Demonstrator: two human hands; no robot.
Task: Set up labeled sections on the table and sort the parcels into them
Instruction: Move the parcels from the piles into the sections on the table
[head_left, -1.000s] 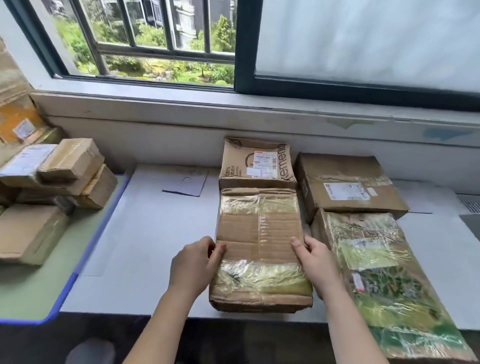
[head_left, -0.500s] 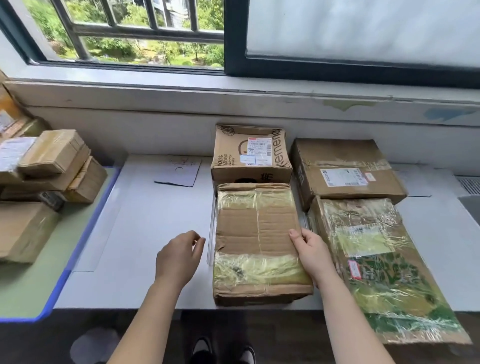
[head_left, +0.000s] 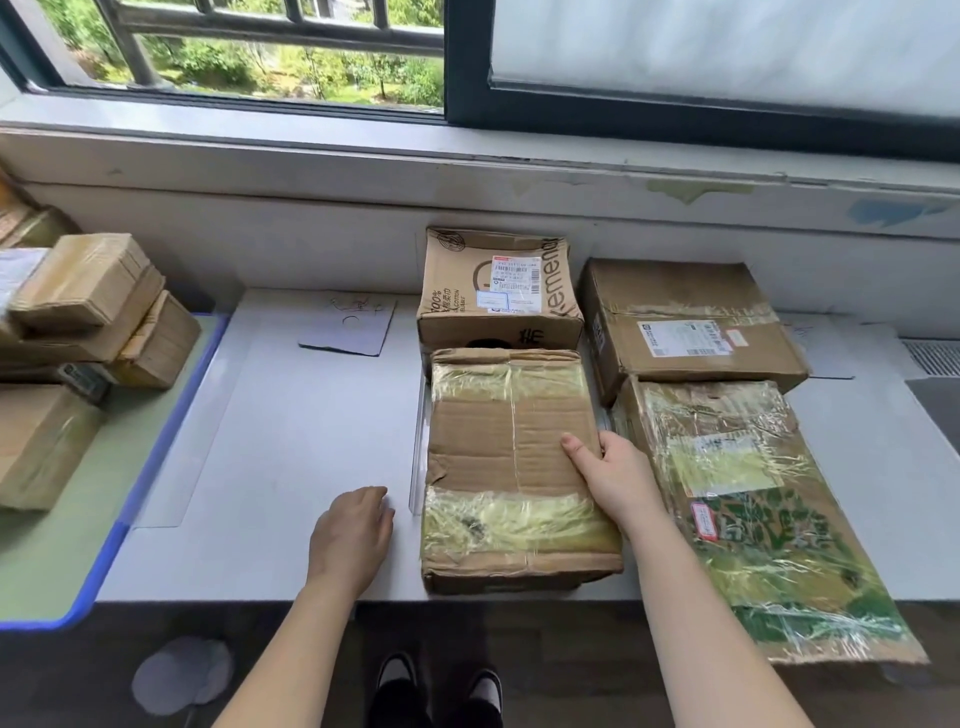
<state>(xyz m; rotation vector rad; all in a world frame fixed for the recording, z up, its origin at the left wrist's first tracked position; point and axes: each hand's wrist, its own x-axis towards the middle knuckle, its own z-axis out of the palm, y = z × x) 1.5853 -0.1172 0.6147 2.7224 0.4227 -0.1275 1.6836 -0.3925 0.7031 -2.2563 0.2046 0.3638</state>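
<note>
Gripped at its right edge by the right hand (head_left: 618, 480), the taped parcel (head_left: 498, 457) lies on the worktop (head_left: 291, 426). The left hand (head_left: 353, 535) is held empty and relaxed just left of it.

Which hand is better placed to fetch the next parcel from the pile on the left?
Probably left. The left hand hangs free over the table, on the side of the pile. The right hand grips the right edge of the taped box, farther away.
</note>
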